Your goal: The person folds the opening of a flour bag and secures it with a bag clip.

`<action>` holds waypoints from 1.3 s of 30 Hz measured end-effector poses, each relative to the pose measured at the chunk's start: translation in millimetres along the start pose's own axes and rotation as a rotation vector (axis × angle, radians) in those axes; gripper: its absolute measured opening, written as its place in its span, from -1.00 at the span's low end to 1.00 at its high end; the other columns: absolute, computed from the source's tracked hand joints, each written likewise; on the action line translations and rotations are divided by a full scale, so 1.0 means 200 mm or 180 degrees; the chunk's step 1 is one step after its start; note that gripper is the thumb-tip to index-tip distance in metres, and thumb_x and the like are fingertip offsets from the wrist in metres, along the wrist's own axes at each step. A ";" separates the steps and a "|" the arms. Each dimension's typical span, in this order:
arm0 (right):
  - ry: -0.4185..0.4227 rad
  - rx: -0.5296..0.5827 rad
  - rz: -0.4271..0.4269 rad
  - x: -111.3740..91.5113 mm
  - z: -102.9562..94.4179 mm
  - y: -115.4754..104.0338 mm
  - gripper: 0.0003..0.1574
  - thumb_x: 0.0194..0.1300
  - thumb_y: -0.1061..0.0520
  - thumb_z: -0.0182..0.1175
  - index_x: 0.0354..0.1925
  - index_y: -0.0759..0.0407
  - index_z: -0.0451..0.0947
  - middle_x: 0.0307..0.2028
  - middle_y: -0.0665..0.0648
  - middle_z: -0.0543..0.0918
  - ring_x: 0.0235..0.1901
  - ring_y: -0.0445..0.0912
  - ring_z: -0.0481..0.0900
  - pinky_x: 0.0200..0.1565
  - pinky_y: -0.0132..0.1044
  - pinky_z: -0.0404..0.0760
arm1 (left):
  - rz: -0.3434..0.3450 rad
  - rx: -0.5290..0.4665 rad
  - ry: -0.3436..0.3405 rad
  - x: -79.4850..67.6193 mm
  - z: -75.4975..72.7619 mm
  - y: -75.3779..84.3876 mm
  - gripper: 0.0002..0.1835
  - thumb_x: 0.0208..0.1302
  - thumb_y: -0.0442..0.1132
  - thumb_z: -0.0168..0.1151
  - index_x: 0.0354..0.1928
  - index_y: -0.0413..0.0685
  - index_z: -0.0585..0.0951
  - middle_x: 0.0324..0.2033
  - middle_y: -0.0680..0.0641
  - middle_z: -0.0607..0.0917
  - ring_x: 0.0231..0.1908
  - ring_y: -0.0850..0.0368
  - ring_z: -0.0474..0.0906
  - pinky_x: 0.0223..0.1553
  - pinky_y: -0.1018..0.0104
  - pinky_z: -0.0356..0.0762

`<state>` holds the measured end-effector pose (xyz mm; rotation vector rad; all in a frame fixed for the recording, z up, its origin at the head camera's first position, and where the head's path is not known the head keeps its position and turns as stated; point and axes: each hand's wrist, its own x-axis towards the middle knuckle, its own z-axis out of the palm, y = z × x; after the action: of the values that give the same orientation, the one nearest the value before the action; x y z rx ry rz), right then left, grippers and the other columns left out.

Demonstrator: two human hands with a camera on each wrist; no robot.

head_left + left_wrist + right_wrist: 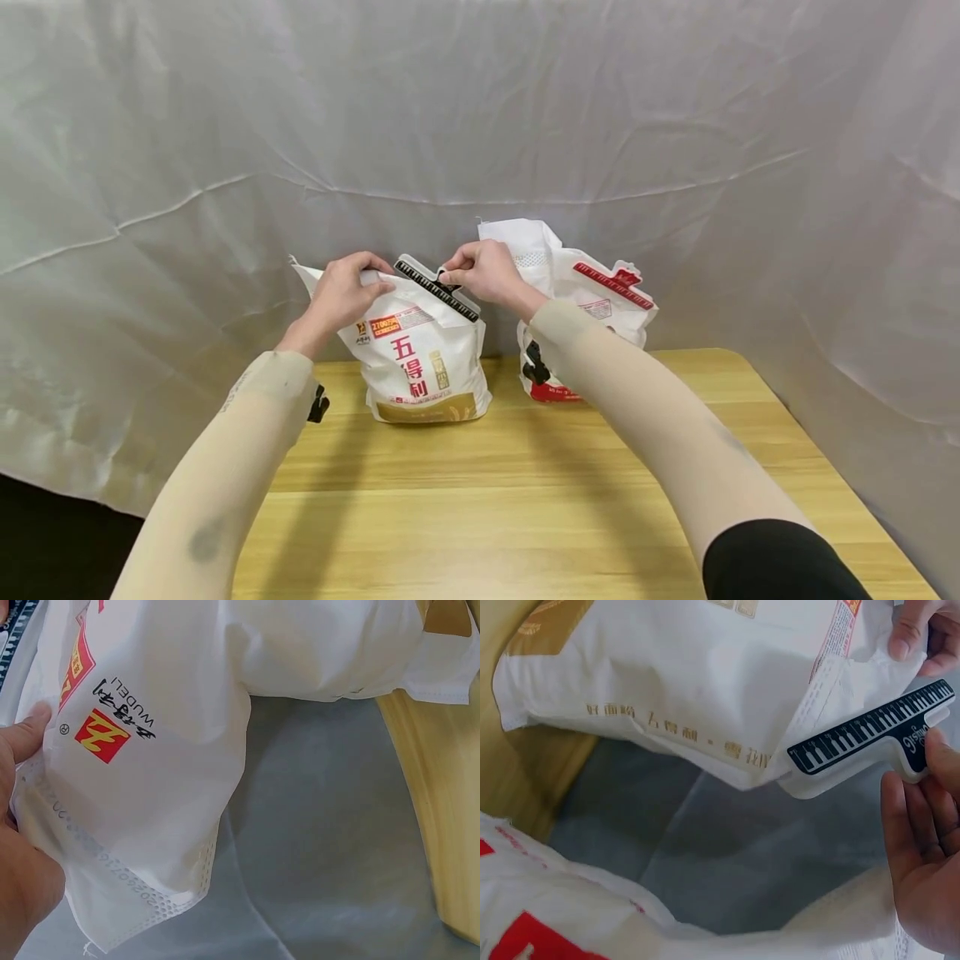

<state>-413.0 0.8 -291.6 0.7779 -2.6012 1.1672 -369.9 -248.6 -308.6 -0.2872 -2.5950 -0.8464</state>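
A white flour bag [420,367] with red lettering stands on the table, its top folded over and slanting down to the right. My left hand [345,292] pinches the fold at the upper left; in the left wrist view the thumb presses on the white material near the bag's loose corner [127,915]. Across the right part of the fold lies a long black clip [435,287] with a piano-key pattern and a white back. My right hand [487,271] grips its handle between thumb and fingers, as the right wrist view shows with the clip [877,727] at the bag's edge.
To the right stands a second white bag [567,287], partly behind my right wrist, with a red clip [613,286] across its folded top. Both bags are near the back of the wooden table [480,500]. A grey cloth [480,125] hangs behind them.
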 end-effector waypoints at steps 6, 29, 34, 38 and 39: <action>-0.0076 0.0070 -0.0002 -0.01 0.04 0.00 -0.83 0.25 0.12 0.52 -0.29 0.21 0.78 -0.36 0.13 0.81 -0.46 -0.18 0.60 -0.32 -0.39 0.52 | 0.0159 -0.0156 0.0054 -0.01 0.02 -0.01 -0.79 0.40 -0.31 0.35 0.01 -0.21 0.67 0.06 -0.24 0.69 0.17 -0.20 0.56 0.26 -0.11 0.45; -0.0253 -0.0028 -0.0039 -0.01 0.10 0.01 -0.84 0.26 0.12 0.52 -0.32 0.19 0.77 -0.30 0.10 0.83 -0.38 -0.15 0.66 -0.22 -0.35 0.58 | 0.0503 -0.0294 0.0242 -0.01 0.02 0.00 -0.88 0.45 -0.42 0.25 -0.07 -0.29 0.69 -0.06 -0.26 0.70 0.08 -0.22 0.60 0.26 -0.09 0.45; -0.0300 0.0003 -0.0083 -0.01 0.11 0.03 -0.84 0.26 0.13 0.52 -0.33 0.21 0.76 -0.33 0.11 0.82 -0.44 -0.19 0.61 -0.28 -0.39 0.54 | 0.0417 -0.0358 0.0196 -0.02 0.01 0.01 -0.87 0.46 -0.41 0.25 -0.05 -0.28 0.70 -0.03 -0.28 0.71 0.12 -0.24 0.60 0.27 -0.11 0.44; -0.0328 0.0067 -0.0122 -0.01 0.11 0.04 -0.83 0.26 0.13 0.52 -0.33 0.22 0.75 -0.32 0.12 0.82 -0.47 -0.24 0.57 -0.34 -0.43 0.50 | 0.0325 -0.0410 0.0193 -0.02 0.01 0.01 -0.87 0.46 -0.40 0.25 -0.05 -0.25 0.70 0.00 -0.28 0.73 0.14 -0.22 0.60 0.25 -0.10 0.45; -0.0330 0.0077 -0.0122 -0.01 0.10 0.04 -0.82 0.26 0.13 0.52 -0.33 0.23 0.75 -0.31 0.12 0.82 -0.48 -0.24 0.56 -0.35 -0.43 0.50 | 0.0323 -0.0419 0.0196 -0.01 0.01 0.01 -0.87 0.46 -0.39 0.25 -0.05 -0.25 0.70 0.00 -0.28 0.73 0.15 -0.22 0.60 0.25 -0.10 0.45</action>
<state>-414.1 -9.5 -311.2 0.9127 -2.6466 1.1799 -367.7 -245.8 -310.3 -0.4198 -2.4501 -0.9754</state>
